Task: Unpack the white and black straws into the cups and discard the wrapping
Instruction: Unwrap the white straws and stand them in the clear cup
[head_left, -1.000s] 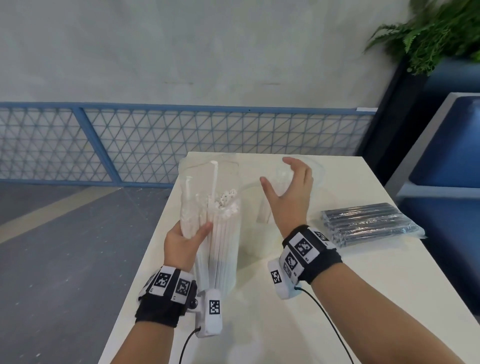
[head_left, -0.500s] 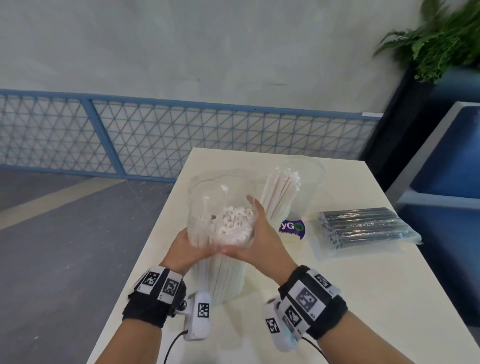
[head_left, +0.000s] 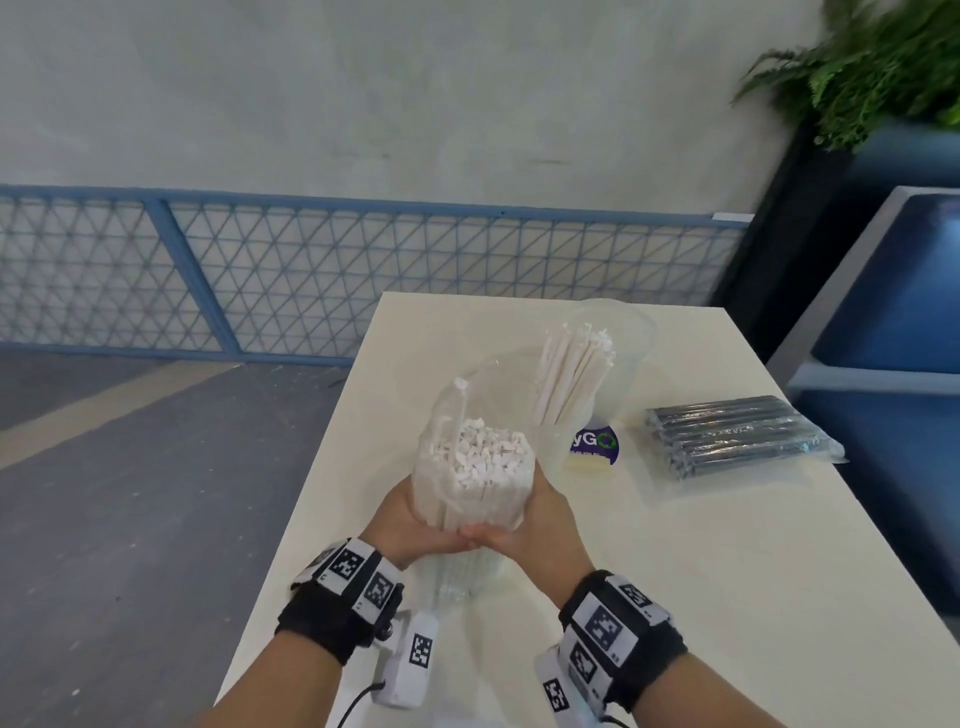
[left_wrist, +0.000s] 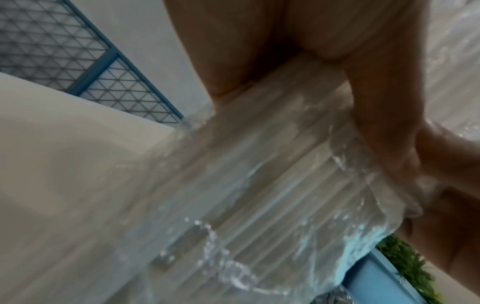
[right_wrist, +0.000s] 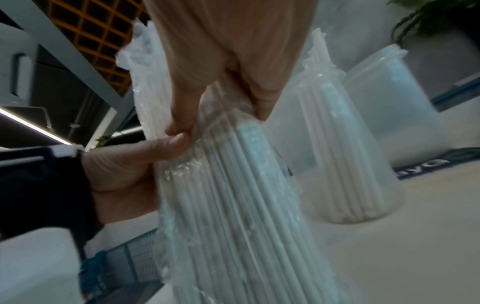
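A thick bundle of white straws (head_left: 475, 467) in clear wrapping (left_wrist: 259, 174) stands upright just above the cream table (head_left: 675, 597). My left hand (head_left: 405, 525) grips its left side and my right hand (head_left: 545, 519) grips its right side, and their fingers meet at the front. In the right wrist view my right hand (right_wrist: 233, 61) curls round the wrapped bundle (right_wrist: 233, 205) and touches my left thumb (right_wrist: 155, 152). A clear cup (head_left: 618, 317) behind the bundle holds loose white straws (head_left: 571, 374). The black straws (head_left: 737, 441) lie sealed in a clear pack on the right.
A purple and green sticker (head_left: 595, 444) shows at the cup's base. The right wrist view shows a second clear cup (right_wrist: 389, 92), seemingly empty, behind the cup with straws (right_wrist: 350, 164). The table's left edge drops to grey floor (head_left: 130, 519). A blue seat (head_left: 893, 291) stands to the right.
My right hand left the cup and came to the bundle, which both hands now grip. The bundle has come lower and closer to me. Loose white straws now show in the cup.
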